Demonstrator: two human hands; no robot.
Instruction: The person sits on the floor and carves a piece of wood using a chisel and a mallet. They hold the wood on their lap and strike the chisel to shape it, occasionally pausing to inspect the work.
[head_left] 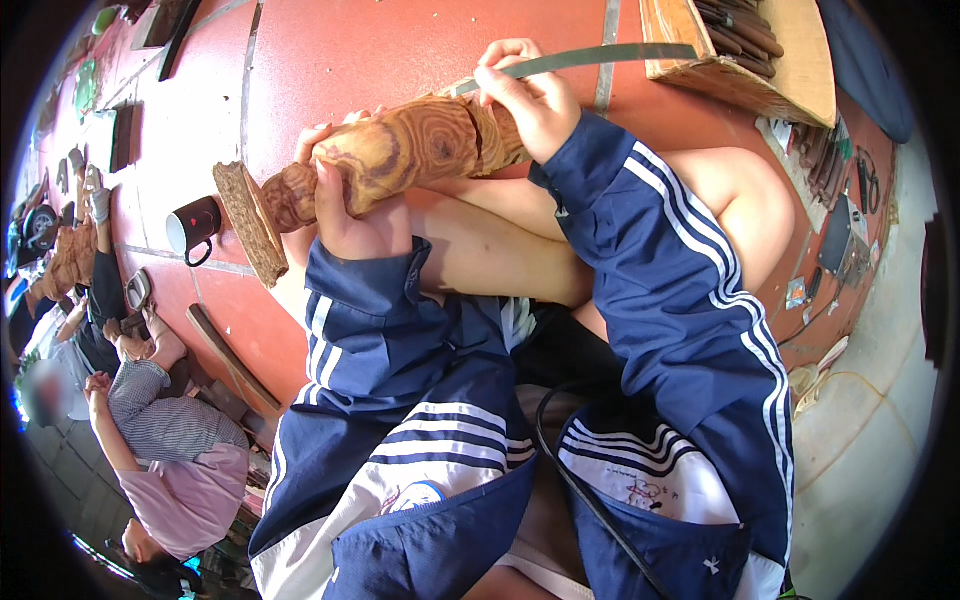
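The wood carving (pixel 430 145) lay slantwise just above the person's bare legs (pixel 480 240), over the red tile floor (pixel 450 40). Its rough base (pixel 250 225) pointed left and its smooth, swirl-grained body ran up to the right. The left hand (pixel 365 230) was wrapped around the narrower part near the base, thumb on the near side and fingertips showing at the far side. The right hand (pixel 540 105), at the other end, was pinching a long, thin, dark strip (pixel 600 57) between thumb and fingers. One end of the strip came to the upper side of the wood; whether it pressed there could not be told. The other end, in this view, crossed the left edge of the cardboard box (pixel 805 60), where tool handles (pixel 745 38) lay.

Good handling seemed to call for a firm left grip, so that the round body would not roll, and a pinch close to the wood, so that the strip would not bend or skip. Light, even pressure looked safer than a hard push, since the surface curved and had a dark groove near the right end. The left fingertips were best kept out of the strip's line. A dark mug (pixel 205 218) showed just beyond the base, so swinging that end looked risky.
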